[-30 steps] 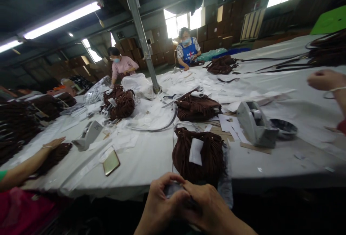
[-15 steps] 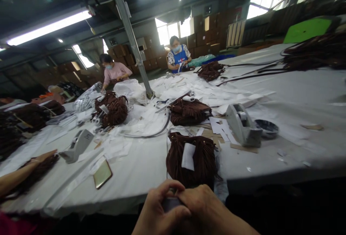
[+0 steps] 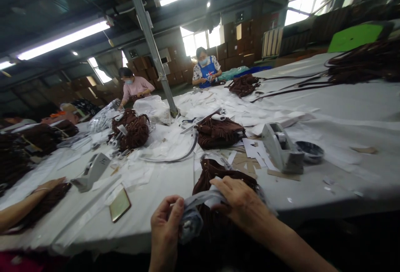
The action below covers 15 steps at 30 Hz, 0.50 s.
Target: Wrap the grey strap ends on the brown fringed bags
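My left hand point(image 3: 167, 226) is closed around what looks like a roll of clear tape point(image 3: 191, 225), held low at the table's front edge. From it a translucent strip point(image 3: 201, 198) runs across to my right hand point(image 3: 243, 203), whose thumb and fingers are pinched on its far end. Beneath my right hand lies a dark brown fringed bag point(image 3: 208, 174), partly covered by the hand. A white wrapped piece on the bag sits under my right fingertips, mostly hidden.
Two grey tape dispensers point(image 3: 283, 149) point(image 3: 90, 172) flank the work area. A dark tape roll point(image 3: 309, 151), phone point(image 3: 119, 205), paper scraps and more brown bags point(image 3: 220, 131) lie on the white table point(image 3: 162, 188). Another person's arm point(image 3: 29, 203) reaches in at left. Two people work opposite.
My hands were together in front of the bag. Now they are apart, the right one moved up over the bag's white piece, with the translucent strip drawn out between them.
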### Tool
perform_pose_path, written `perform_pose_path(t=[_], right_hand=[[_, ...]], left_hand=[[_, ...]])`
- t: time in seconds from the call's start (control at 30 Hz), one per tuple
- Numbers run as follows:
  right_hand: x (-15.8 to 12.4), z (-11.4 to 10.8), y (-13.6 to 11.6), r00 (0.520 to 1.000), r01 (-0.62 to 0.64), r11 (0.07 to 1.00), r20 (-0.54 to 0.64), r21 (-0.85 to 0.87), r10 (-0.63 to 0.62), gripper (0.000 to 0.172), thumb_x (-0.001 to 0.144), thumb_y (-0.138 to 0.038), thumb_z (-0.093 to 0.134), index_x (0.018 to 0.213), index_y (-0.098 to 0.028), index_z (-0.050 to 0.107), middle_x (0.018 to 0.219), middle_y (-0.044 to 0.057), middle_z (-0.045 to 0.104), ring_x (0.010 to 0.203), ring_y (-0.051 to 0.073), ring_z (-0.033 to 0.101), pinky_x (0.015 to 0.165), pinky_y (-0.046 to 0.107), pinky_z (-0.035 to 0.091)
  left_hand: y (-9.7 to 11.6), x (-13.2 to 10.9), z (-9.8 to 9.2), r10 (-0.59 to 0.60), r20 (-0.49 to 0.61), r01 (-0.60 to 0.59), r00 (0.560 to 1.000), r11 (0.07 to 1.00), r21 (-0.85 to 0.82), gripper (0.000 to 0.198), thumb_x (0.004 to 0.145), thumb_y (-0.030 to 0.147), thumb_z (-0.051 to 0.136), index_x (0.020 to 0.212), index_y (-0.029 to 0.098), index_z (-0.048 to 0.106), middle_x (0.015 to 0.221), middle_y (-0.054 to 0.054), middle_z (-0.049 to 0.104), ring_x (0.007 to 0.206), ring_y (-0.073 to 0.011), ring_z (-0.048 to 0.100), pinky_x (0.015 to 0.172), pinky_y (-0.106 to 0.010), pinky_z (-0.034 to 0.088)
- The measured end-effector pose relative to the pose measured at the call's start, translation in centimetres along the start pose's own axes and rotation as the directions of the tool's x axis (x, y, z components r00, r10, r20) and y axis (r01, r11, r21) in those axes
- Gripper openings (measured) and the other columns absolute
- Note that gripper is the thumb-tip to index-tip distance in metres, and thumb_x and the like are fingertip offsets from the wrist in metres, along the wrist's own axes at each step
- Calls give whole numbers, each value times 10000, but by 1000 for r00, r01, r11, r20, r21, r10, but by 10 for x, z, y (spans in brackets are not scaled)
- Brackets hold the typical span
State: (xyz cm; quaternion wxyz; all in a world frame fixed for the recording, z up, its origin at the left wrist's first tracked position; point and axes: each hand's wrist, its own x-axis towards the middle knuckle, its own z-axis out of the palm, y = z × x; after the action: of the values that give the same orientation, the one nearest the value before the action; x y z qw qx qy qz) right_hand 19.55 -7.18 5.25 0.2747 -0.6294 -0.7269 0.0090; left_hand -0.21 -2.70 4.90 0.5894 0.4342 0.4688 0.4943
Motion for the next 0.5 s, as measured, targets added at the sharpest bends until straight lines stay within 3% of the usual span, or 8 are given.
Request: perform_pose_path(t=[0.07, 0.17, 0.27, 0.4, 0.47, 0.5], right_hand=[[-1, 9, -10, 997, 20, 980, 75, 199, -35, 603, 744, -399, 774, 1246, -182, 518, 1061, 87, 656, 937, 242, 631, 807, 315, 474], [-4, 15, -18, 984, -58, 923, 180, 379, -12, 454, 791, -488, 703, 1109, -184, 593, 972, 56, 694, 884, 219, 659, 748, 263, 465], [-5, 17, -20, 976, -112, 905, 216, 411, 22, 417, 811, -556, 645, 963, -168, 628, 827, 43, 697, 772, 214, 663, 661, 252, 422], [-7, 22, -21, 977, -145, 859, 207, 490, 46, 466, 777, -630, 636, 853, -173, 580, 660, -19, 606, 582, 144, 561, 536, 229, 335], [-11, 24, -21, 977, -173, 836, 201, 521, 78, 418, 858, -600, 547, 820, -184, 534, 636, -32, 575, 552, 123, 521, 515, 221, 322], [-13, 25, -19, 976, -184, 840, 196, 510, 95, 373, 901, -550, 505, 813, -188, 518, 633, -30, 574, 548, 121, 521, 514, 221, 323]], left_hand=[[-3, 0, 7, -7, 82, 4, 997, 999, 35, 479, 629, 526, 802, 822, 138, 597, 519, 33, 595, 386, -68, 472, 364, -139, 357], [0, 1, 15, -28, 126, 29, 992, 1000, -5, 482, 627, 526, 805, 825, 146, 582, 489, 60, 553, 370, -52, 438, 358, -124, 310], [3, 4, 21, -55, 57, 64, 997, 985, -160, 498, 630, 553, 795, 835, 180, 537, 466, 109, 456, 348, -38, 380, 344, -119, 285], [-3, 8, 31, -86, -109, 49, 990, 950, -310, 533, 595, 567, 810, 818, 199, 495, 548, 101, 463, 428, -69, 459, 414, -163, 403], [-9, 11, 34, -47, -114, 11, 992, 955, -298, 503, 656, 596, 754, 825, 210, 480, 564, 97, 457, 444, -77, 461, 432, -173, 407], [-11, 12, 35, -16, -64, -1, 998, 968, -251, 480, 705, 620, 699, 833, 212, 480, 553, 96, 444, 435, -78, 443, 420, -171, 382]])
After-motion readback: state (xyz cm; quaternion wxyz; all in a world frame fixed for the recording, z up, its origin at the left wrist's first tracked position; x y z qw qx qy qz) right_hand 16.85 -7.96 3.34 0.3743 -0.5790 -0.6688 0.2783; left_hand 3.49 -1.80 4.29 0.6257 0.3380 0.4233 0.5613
